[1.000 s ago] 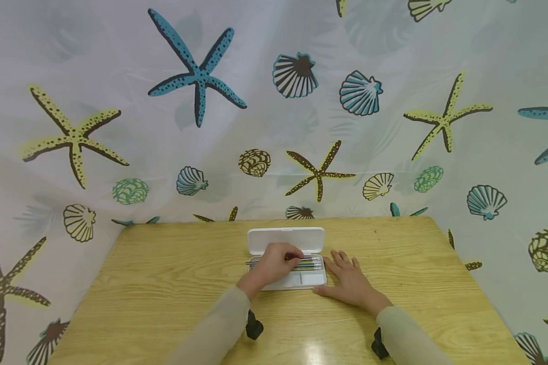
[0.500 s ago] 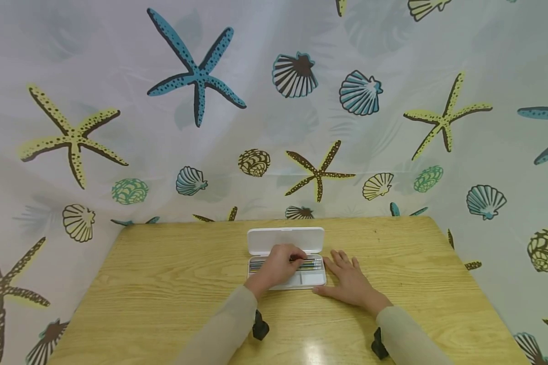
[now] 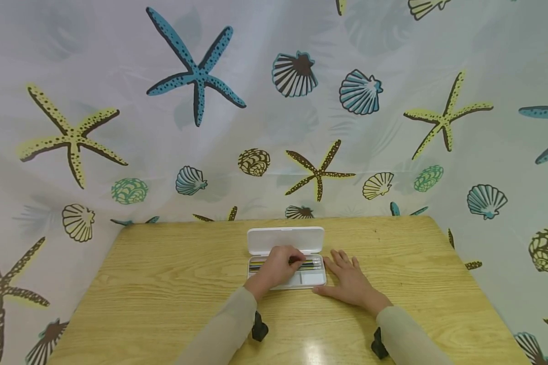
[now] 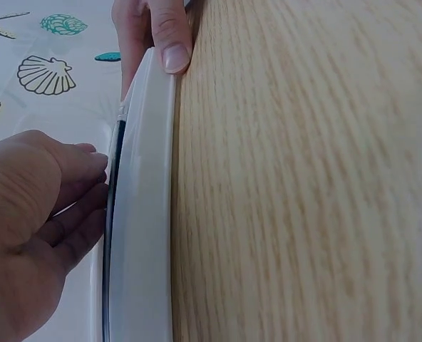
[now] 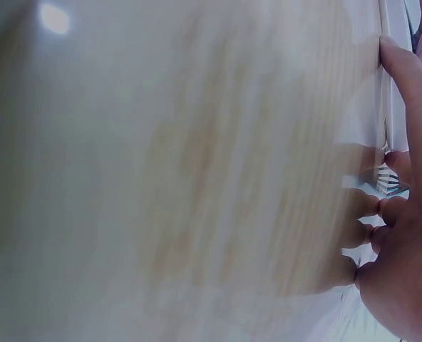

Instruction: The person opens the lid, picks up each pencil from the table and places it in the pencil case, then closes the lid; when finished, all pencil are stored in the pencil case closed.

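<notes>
A white pencil case lies on the table with its lid standing up at the back. Several pencils lie side by side in its long rear compartment. My left hand reaches over the case, its thumb and fingers bent together at a pencil. In the left wrist view the left hand has its fingertips against the dark pencil nearest the case wall; the fingertips' hold is partly hidden. My right hand lies flat with spread fingers, its thumb against the case's right front corner.
The wooden table reaches back to a hanging cloth printed with starfish and shells, which also encloses both sides. Black wrist devices sit under the sleeves. The case's front part has a divider and a pale block-like area.
The left hand has shifted slightly right, and the pencil that jutted past the case's left end now lies inside it. The pencils' colours show in a different order. The right hand stays still.
</notes>
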{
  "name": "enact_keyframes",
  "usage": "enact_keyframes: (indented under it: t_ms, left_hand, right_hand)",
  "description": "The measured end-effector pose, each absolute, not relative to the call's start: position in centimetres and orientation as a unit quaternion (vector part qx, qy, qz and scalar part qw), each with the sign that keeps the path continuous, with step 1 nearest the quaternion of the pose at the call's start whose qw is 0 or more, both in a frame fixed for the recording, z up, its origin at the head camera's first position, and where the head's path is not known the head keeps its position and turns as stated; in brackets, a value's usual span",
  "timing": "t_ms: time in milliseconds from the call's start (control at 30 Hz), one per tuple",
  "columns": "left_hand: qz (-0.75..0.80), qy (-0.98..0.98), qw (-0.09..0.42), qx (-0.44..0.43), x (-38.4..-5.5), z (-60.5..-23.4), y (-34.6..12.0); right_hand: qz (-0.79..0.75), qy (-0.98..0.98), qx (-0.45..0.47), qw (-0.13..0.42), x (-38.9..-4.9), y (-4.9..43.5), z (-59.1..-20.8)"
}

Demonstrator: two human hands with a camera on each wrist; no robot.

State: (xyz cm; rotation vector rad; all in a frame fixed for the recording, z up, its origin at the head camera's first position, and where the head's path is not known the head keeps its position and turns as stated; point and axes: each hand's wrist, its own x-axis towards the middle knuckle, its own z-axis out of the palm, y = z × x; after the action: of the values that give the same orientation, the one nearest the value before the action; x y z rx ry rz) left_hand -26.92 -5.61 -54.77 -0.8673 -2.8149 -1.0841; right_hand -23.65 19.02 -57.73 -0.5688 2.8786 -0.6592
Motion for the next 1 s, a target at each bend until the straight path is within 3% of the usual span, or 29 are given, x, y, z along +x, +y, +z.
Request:
enact_keyframes:
  t_ms: [400, 800, 1000]
  left_hand:
    - [-0.380, -0.885, 0.008, -0.269, -26.1, -52.5, -6.2]
    - [-0.377, -0.867, 0.113, -0.306, -25.3, -47.9, -7.5]
    - [-0.347, -0.884, 0.128, -0.285, -25.4, -46.5, -8.5]
  right_hand:
    - [-0.209, 0.958, -0.183, 0.072, -23.7, 19.1, -57.7]
    - [-0.212, 0.957, -0.187, 0.067, -23.7, 18.9, -57.4]
    - [-0.217, 0.956, -0.186, 0.070, -23.6, 18.8, -57.2]
